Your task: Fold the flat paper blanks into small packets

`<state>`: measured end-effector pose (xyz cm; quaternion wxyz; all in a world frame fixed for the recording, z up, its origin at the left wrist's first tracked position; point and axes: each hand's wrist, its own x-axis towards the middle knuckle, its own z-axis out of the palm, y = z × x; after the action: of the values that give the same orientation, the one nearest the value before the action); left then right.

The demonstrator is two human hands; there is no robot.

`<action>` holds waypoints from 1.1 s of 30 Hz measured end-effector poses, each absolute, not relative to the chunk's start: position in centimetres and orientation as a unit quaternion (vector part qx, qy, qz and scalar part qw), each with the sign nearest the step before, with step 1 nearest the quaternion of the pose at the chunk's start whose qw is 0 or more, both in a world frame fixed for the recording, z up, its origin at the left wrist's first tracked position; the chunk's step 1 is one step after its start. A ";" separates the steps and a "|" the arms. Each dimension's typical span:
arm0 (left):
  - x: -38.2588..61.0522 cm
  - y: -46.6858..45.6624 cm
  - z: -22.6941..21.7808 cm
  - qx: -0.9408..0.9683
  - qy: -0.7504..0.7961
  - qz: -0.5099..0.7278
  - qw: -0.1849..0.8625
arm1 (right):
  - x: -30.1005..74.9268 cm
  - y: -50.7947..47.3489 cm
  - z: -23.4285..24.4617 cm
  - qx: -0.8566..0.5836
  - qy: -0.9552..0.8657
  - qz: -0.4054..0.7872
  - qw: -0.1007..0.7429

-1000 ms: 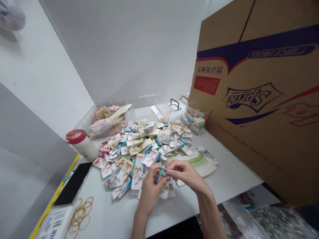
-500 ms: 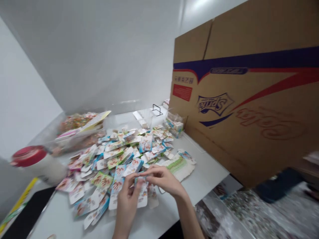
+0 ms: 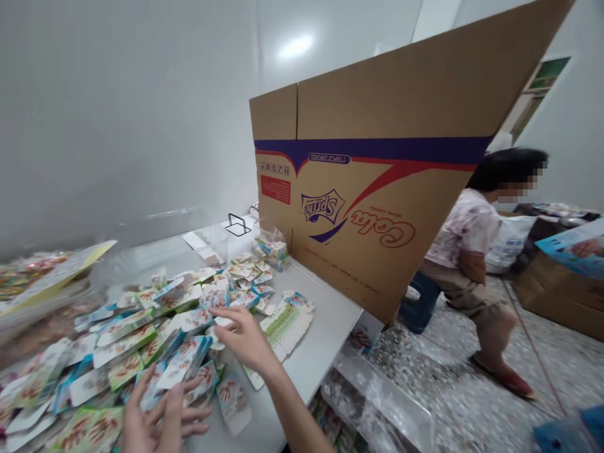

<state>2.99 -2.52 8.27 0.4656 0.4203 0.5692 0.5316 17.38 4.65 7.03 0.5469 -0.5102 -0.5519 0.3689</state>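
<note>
Small printed cartons [image 3: 125, 343] with hand pictures, in blue, green and white, lie in a loose heap on the white table [image 3: 325, 314]. My left hand [image 3: 160, 415] is at the near side of the heap, its fingers spread over the cartons and holding nothing. Farther right, my right hand [image 3: 245, 340] reaches over the heap's edge with fingers stretched out; whether the fingertips touch a carton I cannot tell. Below it a single carton [image 3: 233, 402] lies apart. Beside the right wrist lies a row of overlapping flat cartons [image 3: 287, 324], with white and green edges showing.
A large upside-down printed cardboard box [image 3: 340, 220] stands at the table's right side. Clear bags of colourful items [image 3: 33, 270] sit at left. A black wire stand [image 3: 237, 224] is at the back. A seated person [image 3: 472, 233] is beyond the box; a clear bin [image 3: 377, 402] stands below the table edge.
The view has swung right, bringing the seated person into sight. My hands, close together over a carton before, have parted; the right is extended and the left is spread over the heap.
</note>
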 end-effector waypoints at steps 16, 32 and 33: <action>4.0 -2.5 5.8 0.535 0.517 0.447 0.497 | 32.1 2.4 -0.6 -0.739 -0.496 0.060 0.451; 6.2 -1.9 4.1 0.335 0.473 0.563 0.589 | 17.0 -2.8 8.0 -0.378 -0.713 0.217 0.550; 5.9 -2.0 4.5 0.324 0.468 0.572 0.590 | 16.8 -2.7 7.9 -0.361 -0.723 0.229 0.543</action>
<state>5.90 -1.98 4.55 0.5902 0.3239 0.4685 0.5720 16.84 -2.65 7.86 0.5432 -0.3611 -0.7226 0.2292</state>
